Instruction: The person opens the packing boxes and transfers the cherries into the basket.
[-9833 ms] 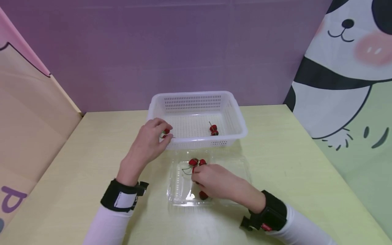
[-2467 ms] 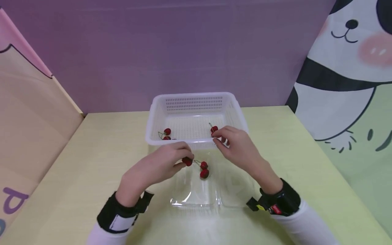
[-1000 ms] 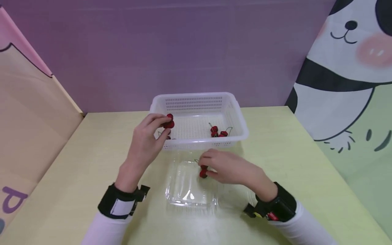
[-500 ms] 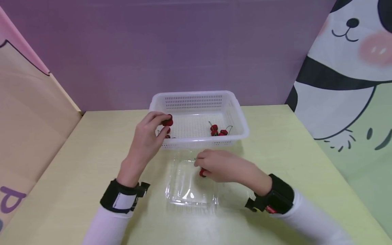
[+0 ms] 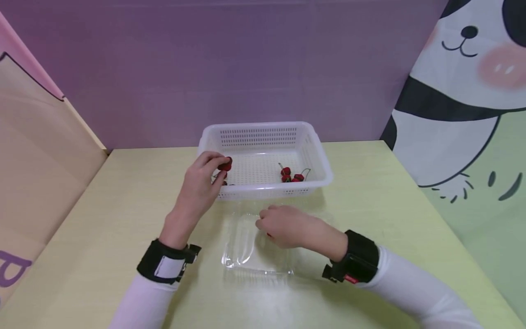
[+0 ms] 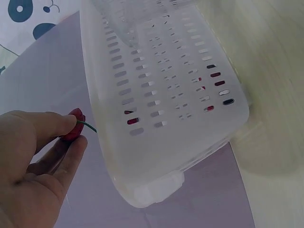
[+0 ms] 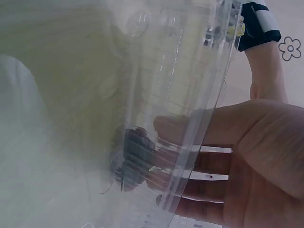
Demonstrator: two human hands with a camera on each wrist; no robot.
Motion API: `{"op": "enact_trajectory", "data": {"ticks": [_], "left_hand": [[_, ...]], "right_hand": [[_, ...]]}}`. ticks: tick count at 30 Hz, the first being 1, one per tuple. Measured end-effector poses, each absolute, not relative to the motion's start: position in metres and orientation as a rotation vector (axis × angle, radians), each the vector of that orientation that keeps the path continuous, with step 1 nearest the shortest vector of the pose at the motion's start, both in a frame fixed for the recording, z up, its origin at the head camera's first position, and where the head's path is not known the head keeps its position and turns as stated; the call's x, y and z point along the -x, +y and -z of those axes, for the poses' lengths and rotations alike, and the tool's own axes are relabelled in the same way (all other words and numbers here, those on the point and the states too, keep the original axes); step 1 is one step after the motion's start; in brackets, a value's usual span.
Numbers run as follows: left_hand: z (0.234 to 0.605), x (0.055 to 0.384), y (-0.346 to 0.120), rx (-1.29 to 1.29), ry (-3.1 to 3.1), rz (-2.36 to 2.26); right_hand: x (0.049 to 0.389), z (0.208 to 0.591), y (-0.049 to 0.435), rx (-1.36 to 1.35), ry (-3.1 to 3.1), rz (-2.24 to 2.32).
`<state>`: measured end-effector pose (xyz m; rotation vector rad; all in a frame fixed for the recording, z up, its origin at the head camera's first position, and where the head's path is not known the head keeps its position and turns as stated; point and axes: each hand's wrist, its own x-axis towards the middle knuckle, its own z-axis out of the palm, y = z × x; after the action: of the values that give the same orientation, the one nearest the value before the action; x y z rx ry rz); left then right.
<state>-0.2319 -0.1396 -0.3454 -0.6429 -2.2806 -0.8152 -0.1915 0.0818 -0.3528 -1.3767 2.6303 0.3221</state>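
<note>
My left hand [image 5: 197, 182] pinches a red cherry [image 5: 225, 165] between thumb and fingers over the left end of the white basket [image 5: 263, 188]. The left wrist view shows the cherry [image 6: 72, 128] with a green stem pointing at the basket rim. My right hand [image 5: 285, 227] is down at the clear plastic clamshell box [image 5: 246, 256], fingers curled about a cherry [image 5: 269, 235] that they mostly cover. Through the plastic wall in the right wrist view, that dark cherry [image 7: 135, 156] shows at the thumb and fingertips of my right hand [image 7: 237, 161].
Several stemmed cherries [image 5: 286, 175] lie at the basket's front right. Others at its front left are partly hidden by my left hand. The basket stands behind the box on a pale wooden table [image 5: 390, 219], before a purple backdrop [image 5: 255, 68].
My left hand has carried its cherry from the box to the basket and now stays there. My right hand has left cherries at the basket's right, returned to the box and closed over the cherry there.
</note>
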Motion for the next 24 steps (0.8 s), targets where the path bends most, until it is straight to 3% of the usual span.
{"op": "enact_trajectory", "data": {"ticks": [24], "left_hand": [[0.355,0.237,-0.142,0.599,-2.291,0.771]], "right_hand": [[0.195,0.367,0.071,1.33,2.628,-0.46]]}}
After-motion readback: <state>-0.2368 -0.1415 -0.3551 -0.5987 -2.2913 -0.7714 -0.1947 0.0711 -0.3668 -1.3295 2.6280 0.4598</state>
